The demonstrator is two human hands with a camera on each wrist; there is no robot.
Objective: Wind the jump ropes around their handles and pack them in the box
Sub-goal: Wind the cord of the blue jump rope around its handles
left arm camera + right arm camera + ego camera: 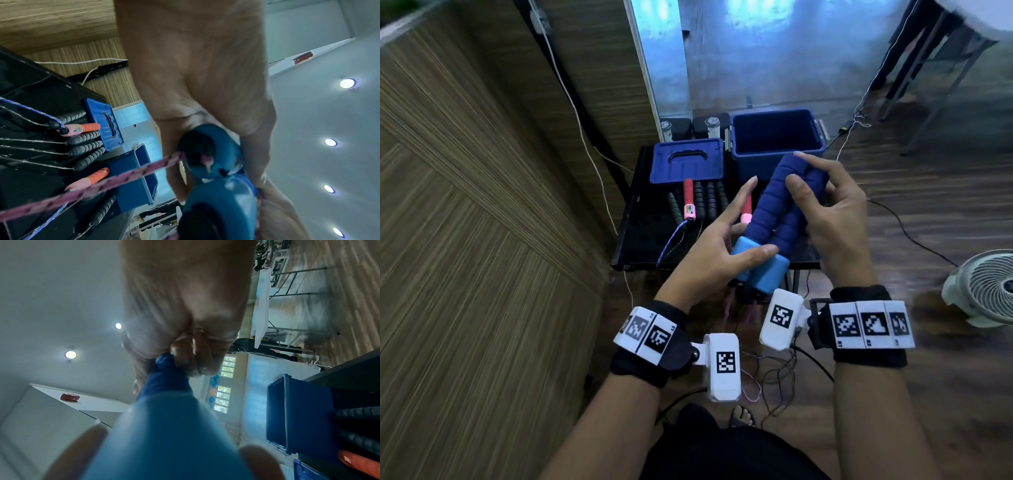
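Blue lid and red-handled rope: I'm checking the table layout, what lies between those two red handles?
Three black ribbed handles lie side by side between the red handles, per the head view.

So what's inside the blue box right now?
Nothing visible: the blue box stands open and what shows of its inside is bare. The raised blue handles and right hand cover its near wall, so that corner can't be checked.
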